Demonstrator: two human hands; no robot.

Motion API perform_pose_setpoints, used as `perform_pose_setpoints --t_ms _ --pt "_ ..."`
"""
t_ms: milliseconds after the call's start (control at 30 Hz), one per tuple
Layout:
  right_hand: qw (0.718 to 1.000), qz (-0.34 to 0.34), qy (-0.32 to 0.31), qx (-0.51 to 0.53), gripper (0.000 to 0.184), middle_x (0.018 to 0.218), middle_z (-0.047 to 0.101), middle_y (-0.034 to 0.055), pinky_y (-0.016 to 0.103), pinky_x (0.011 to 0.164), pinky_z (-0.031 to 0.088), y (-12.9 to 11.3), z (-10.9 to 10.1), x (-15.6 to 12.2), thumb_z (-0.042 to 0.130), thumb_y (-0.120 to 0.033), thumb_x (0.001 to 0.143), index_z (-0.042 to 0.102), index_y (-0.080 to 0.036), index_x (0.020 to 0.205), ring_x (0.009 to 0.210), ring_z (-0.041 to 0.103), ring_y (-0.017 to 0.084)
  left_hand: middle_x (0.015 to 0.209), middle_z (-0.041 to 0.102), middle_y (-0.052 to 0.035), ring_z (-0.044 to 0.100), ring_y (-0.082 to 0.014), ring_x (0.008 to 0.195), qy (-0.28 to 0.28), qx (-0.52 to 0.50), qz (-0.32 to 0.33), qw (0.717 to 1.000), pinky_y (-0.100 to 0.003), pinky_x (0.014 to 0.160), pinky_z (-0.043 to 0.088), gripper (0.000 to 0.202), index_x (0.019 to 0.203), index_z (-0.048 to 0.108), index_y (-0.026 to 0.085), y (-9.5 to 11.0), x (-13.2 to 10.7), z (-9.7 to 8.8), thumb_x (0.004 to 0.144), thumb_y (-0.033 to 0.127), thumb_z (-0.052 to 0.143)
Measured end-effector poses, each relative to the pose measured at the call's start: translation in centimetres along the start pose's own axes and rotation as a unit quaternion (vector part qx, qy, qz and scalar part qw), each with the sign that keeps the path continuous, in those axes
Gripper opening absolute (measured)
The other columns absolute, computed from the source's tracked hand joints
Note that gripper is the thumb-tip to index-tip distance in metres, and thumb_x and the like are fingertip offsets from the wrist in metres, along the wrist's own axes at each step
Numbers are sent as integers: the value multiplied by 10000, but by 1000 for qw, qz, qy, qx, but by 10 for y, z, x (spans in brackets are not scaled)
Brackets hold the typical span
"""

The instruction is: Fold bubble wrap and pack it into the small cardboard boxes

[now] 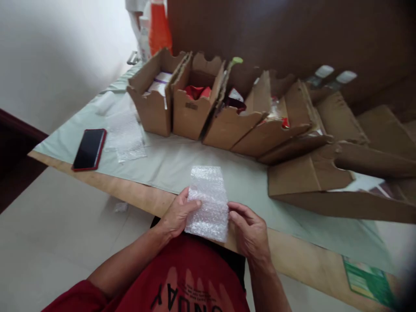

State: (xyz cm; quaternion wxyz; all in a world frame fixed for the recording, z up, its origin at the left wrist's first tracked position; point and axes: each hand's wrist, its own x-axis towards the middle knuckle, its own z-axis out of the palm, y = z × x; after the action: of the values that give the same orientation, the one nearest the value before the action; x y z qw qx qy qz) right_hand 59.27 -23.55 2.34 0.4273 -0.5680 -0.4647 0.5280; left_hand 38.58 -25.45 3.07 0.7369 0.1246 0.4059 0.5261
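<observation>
plastic bubbly rectangle (209,188) is gripped by left hand (176,216), right hand (254,232) loosely curled alongside.

On the red shirt (191,262), large black letters (171,298) stand upside down and seem to end in "DAY", the rest cut off or unclear; the small lines (199,292) by them and the green card (367,281) are too blurred to read

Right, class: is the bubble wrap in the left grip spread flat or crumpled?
Spread flat: the bubble wrap shows a broad rectangular face, with the left grip holding its edge. Whether it is layered, I cannot tell.
</observation>
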Motion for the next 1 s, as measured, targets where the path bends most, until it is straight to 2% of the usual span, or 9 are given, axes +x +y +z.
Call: perform_pose_setpoints --t_ms 67,167,233,333,500,667,800,900,1000 --pt "999 -30 25 -9 288 953 812 71 341 768 635 6 -13 -9 832 -464 779 826 -236 955 846 757 224 980 758 -46 700 -180 832 -2 71 24 997 -270 780 527 635 1213 636 163 -6 10 21 686 385 911" --pt "992 -107 63 -23 208 1032 796 66 337 847 635 7 -35 -17 777 -390 859 812 -243 1001 938 753 211 1031 738 -38 668 -166 874 -43 179 72 980 -247 791 506 573 1262 639 173 -8 20 46 771 382 850" --pt "984 -154 77 -44 199 1102 777 75 335 863 633 8 -50 -19 744 -355 894 796 -242 1049 967 745 203 1101 729 -46 663 -174 927 -64 212 87 971 -252 817 504 658 1366 591 195 -8 28 55 787 383 842" --pt "973 -179 103 -105 219 1160 754 89 318 826 632 14 -67 -20 700 -322 926 768 -238 1116 940 742 187 1051 734 -47 666 -173 895 -47 218 48 974 -263 797 508 829 1469 503 196 -8 41 57 765 439 867" --pt "963 -177 73 -192 268 1214 746 106 357 892 627 19 -65 -20 642 -363 962 739 -234 1176 1059 733 221 850 733 -16 631 -137 740 -12 219 -36 975 -240 696 479 651 1146 720 152 -18 51 51 629 476 945" --pt "966 -136 7 -222 644 1345 712 147 478 1024 579 13 -43 -15 705 -585 877 634 -215 1399 1193 702 313 818 771 -26 644 -138 727 -39 216 -28 975 -254 732 491 369 910 809 164 -34 47 64 678 434 909" --pt "983 -78 47 -159 413 1095 805 90 366 849 620 13 -41 -13 641 -514 930 741 -228 1211 964 765 251 772 785 -48 655 -144 707 -30 201 -60 977 -250 714 493 376 866 833 154 -34 43 67 635 438 919" --pt "989 -46 115 -82 303 911 807 62 294 710 596 18 -51 -13 610 -460 944 777 -212 988 791 751 202 769 784 -32 650 -126 692 26 196 -12 980 -226 692 486 349 817 822 166 -23 42 60 594 410 937" --pt "986 -12 168 -19 311 855 789 61 281 649 571 24 -66 -10 691 -491 880 753 -192 941 726 722 190 771 776 -18 650 -125 674 72 203 41 976 -224 659 493 357 809 792 170 -8 42 50 602 427 929"
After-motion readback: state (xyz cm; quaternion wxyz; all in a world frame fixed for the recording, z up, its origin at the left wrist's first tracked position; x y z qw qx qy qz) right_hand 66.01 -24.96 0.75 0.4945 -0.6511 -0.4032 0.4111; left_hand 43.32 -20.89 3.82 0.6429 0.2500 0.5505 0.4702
